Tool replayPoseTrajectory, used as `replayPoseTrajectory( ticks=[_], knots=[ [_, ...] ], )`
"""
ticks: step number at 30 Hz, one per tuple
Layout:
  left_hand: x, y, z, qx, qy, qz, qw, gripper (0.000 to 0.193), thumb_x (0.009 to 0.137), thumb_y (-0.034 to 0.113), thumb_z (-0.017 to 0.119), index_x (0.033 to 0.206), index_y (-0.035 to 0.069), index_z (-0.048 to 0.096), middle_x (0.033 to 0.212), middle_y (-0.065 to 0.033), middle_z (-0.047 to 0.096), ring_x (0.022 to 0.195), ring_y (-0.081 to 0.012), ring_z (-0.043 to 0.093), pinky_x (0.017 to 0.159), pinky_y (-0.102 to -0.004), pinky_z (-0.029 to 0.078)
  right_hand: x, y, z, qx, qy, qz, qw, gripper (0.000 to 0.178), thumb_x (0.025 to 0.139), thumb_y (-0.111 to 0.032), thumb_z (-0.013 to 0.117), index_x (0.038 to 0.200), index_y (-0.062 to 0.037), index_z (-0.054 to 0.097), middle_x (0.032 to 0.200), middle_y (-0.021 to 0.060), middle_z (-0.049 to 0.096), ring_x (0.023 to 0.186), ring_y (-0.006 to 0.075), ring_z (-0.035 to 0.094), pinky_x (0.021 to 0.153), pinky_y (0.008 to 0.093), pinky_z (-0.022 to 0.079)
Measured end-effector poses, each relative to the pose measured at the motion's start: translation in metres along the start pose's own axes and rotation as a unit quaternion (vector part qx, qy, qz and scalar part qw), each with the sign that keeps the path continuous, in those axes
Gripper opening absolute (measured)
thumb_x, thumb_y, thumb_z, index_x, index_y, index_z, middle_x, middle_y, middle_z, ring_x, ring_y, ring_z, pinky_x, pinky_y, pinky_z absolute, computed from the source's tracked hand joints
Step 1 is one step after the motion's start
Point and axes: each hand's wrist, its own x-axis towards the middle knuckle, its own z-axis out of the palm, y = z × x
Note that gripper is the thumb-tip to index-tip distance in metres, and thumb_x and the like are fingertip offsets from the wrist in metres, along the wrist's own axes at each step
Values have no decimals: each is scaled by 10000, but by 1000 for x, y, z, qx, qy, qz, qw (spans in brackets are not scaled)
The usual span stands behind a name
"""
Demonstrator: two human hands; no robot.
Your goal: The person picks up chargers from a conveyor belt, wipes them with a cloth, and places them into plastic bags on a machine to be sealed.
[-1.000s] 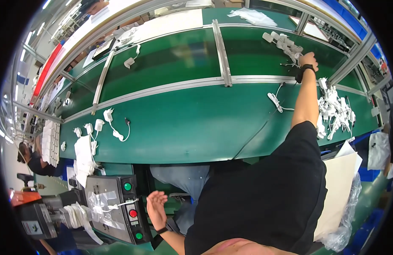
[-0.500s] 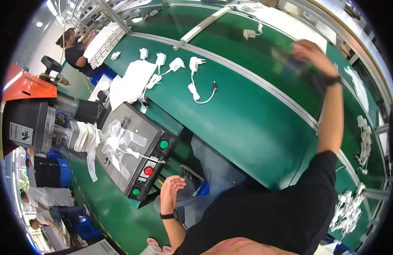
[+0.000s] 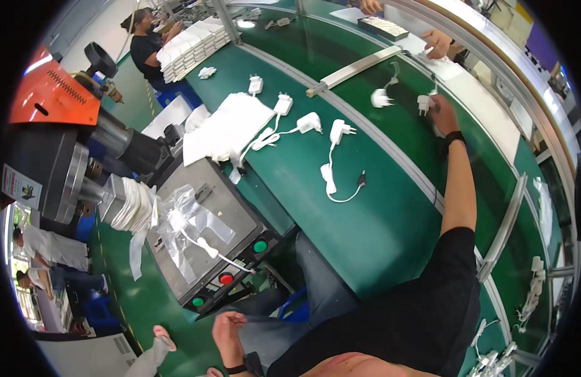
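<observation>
Out over the dark green strip beyond the metal rail, my right hand is closed on a white power adapter. A second white adapter lies on that strip, left of the hand. Low over my lap, my left hand is held loosely curled with nothing visible in it. On the green bench are several more white plug adapters, including one with a bundled cable and dark connector. On the press machine's plate, clear film and tape surround a white adapter cable.
An orange and black press stands at the left, above a control box with two green buttons and a red button. White sheets and a stack of white packs lie on the bench. Another person's hand is across the strip.
My right hand has moved left and now holds an adapter. My left hand has dropped lower. The view has shifted, and another person's hands have come into sight at the top.
</observation>
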Motion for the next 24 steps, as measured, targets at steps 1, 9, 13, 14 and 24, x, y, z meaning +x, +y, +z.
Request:
replayPoseTrajectory(
  ticks=[1,9,13,14,24],
  knots=[
    [13,9,-1,21,1,43,999,346,1050,294,469,1102,-28,584,1003,-128,654,885,-228,632,819,-332,484,-3,-6,-7,78,33,-51,995,369,861,-9,664,1215,-61,572,1167,152,688,1111,295,660,955,384,515],
    [133,78,8,-102,65,126,985,254,1028,249,504,1083,10,566,1140,-141,621,1098,-251,593,924,-369,457,-70,-151,-120,445,39,-145,883,269,897,72,613,1149,-17,580,1202,152,687,1146,229,647,993,346,503],
    [174,68,-14,-246,-14,35,968,271,1004,264,525,1112,15,537,1218,-157,599,1157,-291,578,963,-389,451,-104,-192,-165,443,46,-220,868,297,937,26,606,1227,-11,552,1251,168,665,1206,246,618,1040,377,487],
    [181,66,-20,-292,-51,-3,955,284,996,272,531,1120,17,529,1232,-163,593,1172,-309,575,973,-398,451,-113,-201,-173,441,44,-243,863,324,952,0,611,1268,-11,539,1257,169,660,1220,251,610,1047,388,485],
    [217,52,-24,-330,-66,-106,936,369,955,340,566,1142,29,501,1261,-179,549,1225,-332,525,1024,-460,433,-201,-316,-224,748,-55,-171,639,534,1037,-242,544,1492,-37,352,1066,87,616,968,203,631,971,412,530]
  ],
)
